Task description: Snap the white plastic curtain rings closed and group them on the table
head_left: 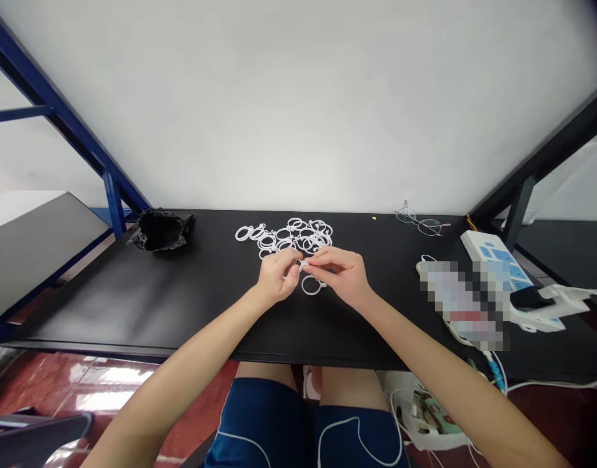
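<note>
Ring point(312, 286): thin, round, white plastic

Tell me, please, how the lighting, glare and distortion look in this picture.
Head view: soft, even light; dull sheen on the black table at left; the wide lens splays the blue beam; the left hand and right hand, pinching a white ring, look sharp; a pixelated patch hides something beside the power strip.

No text, label, brand or number can be read. Blue markings are seen on the white power strip point(493, 261), well to the right of the fingers point(327, 259), but they are too small to be made out; the object beside it is blurred.
</note>
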Available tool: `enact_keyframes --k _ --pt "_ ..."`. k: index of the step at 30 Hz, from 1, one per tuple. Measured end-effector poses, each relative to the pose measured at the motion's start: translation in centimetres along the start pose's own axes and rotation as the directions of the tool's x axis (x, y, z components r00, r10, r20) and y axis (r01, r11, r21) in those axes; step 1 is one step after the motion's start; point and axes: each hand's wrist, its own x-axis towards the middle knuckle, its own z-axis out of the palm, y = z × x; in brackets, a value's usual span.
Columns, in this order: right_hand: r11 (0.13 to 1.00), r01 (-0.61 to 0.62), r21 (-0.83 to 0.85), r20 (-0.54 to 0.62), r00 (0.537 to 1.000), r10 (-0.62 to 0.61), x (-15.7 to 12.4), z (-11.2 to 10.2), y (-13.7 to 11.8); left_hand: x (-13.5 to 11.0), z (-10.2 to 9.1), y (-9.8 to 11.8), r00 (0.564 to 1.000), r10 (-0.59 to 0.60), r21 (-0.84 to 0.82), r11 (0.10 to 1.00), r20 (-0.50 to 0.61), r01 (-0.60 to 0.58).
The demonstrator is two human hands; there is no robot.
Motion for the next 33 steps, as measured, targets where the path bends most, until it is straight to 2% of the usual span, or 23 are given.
enact_keyframes --k 10,25,30,33 --pt "1.000 -0.001 0.008 -0.010 1.000 0.001 -0.1 0.2 0.0 0.2 0.1 0.1 1.000 0.025 0.019 0.999 0.000 -0.025" --pt "0.999 -0.050 -0.003 -0.026 0.998 0.050 0.0 0.2 0.0 0.0 0.1 -0.1 0.999 -0.035 0.060 0.998 0.038 0.032" --pt "0.967 -0.222 0.123 0.021 0.975 0.221 0.8 -1.0 0.5 -0.2 0.2 -0.3 0.996 -0.036 0.021 0.999 0.082 0.035" --pt "0.929 -0.273 0.251 -0.105 0.946 0.307 1.6 -2.3 1.4 -0.2 0.2 -0.2 0.984 -0.081 0.002 0.997 0.159 0.082"
